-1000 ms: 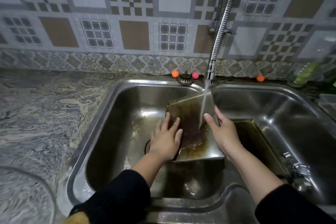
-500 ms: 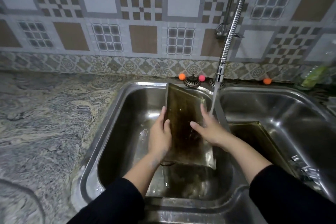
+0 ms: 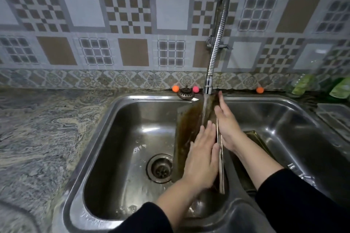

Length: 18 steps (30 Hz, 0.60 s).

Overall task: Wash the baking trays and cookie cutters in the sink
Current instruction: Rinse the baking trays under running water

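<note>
My left hand (image 3: pixel 203 155) lies flat, fingers straight, on the stained face of the tray (image 3: pixel 186 138); my right hand (image 3: pixel 226 126) presses its back with open fingers, so the tray is sandwiched between my palms. Since a moment ago I have swung it from nearly facing me to stand almost edge-on in the left basin (image 3: pixel 121 138), and water from the tap (image 3: pixel 208 87) now strikes its upper face. A second tray (image 3: pixel 255 138) lies in the right basin (image 3: pixel 295 130).
</note>
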Tool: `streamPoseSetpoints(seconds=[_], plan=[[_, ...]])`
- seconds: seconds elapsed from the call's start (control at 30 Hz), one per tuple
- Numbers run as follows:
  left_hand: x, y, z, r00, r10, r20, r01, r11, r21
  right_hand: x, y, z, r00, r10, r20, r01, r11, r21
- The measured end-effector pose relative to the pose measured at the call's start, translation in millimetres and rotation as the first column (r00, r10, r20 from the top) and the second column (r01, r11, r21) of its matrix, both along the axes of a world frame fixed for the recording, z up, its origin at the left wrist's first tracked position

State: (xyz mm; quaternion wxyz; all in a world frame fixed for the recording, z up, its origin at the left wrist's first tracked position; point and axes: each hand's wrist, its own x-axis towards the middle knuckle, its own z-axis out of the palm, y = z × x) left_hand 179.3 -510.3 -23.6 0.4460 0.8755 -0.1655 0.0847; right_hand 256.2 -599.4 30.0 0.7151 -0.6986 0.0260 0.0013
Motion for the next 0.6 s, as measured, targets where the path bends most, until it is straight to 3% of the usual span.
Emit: streamPoseSetpoints(seconds=[0.17,0.3,0.43,0.5,0.6], plan=[[33.1,-9.5,19.9,0.988,0.149,-0.044,-0.147,0.988,0.051,-10.5,-0.9,4.7,0.998,0.053,0.030,-0.055,0.996,0.074],[67.4,8.0,28.4,0.961,0.277,0.009,-0.277,0.956,0.096,-17.5,0.3,10.6,0.996,0.060,0.064,-0.067,0.991,0.118],[82.8,39.3,14.6,0.862,0.448,-0.235,-0.449,0.892,0.054,-19.2,-9.8,24.8,0.994,0.032,0.105,-0.041,0.995,0.090],[78.0,46.8,5.9,0.835,0.434,-0.339,-0.463,0.886,-0.007,-14.9,-17.3,33.8,0.989,-0.016,0.145,-0.001,0.993,0.116],[65.3,36.9,4.0,0.891,0.354,-0.283,-0.365,0.931,0.013,-1.2,-24.3,46.3,0.975,-0.098,0.200,0.068,0.986,0.150]])
